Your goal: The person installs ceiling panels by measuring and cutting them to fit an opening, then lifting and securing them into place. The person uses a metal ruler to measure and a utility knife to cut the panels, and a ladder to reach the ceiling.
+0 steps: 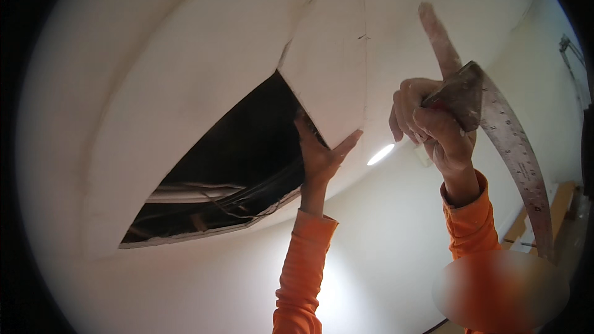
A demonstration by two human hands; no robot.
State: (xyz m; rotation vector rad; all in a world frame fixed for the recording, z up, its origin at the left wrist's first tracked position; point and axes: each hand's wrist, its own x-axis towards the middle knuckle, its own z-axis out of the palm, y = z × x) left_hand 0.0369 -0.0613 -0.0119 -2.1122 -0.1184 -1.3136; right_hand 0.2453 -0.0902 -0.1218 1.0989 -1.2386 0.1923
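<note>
Left hand props the panel beside the ceiling hole, with the right hand gripping a square to its right.

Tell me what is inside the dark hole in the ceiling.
Inside the hole some thin wires and a pale bar show. The part behind the white panel is covered and cannot be seen.

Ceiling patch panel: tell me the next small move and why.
Probably push the panel further over the dark opening. The left hand props only its lower edge, much of the hole stays uncovered, and the right hand is busy gripping a trowel-like tool and metal ruler.
</note>
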